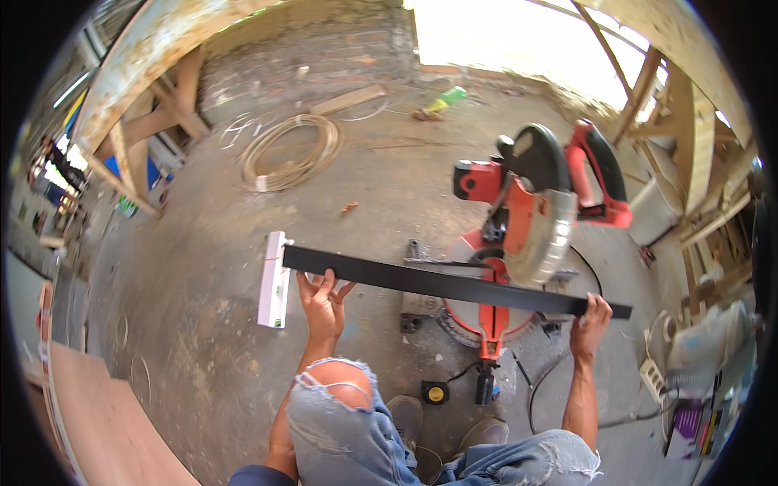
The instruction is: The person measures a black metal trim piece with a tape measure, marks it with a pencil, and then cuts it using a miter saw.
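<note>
Head view: your left hand (322, 301) gripped the long black strip (454, 283) from below near its left end, fingers curled over the edge. Your right hand (592, 318) clasped the same strip near its right end. The strip lay across the red miter saw (527, 215) base, under the blade guard, its left end touching a white block (274, 279). Tape measure (435, 393) sat on the concrete floor (203, 283) by your shoes; coiled hose (290, 150) further off.

Person wears ripped light-blue jeans (348, 425), frayed open at the knee, grey shoes (403, 415) below; forearms bare.
</note>
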Motion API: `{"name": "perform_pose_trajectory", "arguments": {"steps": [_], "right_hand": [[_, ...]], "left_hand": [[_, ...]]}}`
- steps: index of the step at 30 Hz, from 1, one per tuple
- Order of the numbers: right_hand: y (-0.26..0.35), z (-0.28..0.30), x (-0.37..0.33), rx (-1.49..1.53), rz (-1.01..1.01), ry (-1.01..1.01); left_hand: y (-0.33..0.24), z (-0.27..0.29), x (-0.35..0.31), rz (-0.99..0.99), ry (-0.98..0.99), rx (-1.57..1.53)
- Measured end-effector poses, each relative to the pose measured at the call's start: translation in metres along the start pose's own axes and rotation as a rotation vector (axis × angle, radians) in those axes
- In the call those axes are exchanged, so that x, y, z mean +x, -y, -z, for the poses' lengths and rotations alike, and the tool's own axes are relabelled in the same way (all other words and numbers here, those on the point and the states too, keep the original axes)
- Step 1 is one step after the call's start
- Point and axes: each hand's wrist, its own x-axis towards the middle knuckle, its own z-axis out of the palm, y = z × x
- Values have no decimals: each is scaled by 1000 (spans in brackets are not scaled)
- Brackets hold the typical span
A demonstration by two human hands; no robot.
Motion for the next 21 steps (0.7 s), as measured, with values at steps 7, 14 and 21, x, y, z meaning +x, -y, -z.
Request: {"name": "perform_pose_trajectory", "arguments": {"steps": [7, 14, 21], "right_hand": [[-44, 4, -15, -24, -9, -42], [-82, 12, -17, -54, 105, -119], [-68, 25, -9, -78, 26, -40]], "left_hand": [[-84, -48, -24, -283, 178, 495], [-89, -89, -33, -497, 437, 282], [-96, -93, -35, -618, 438, 261]]}}
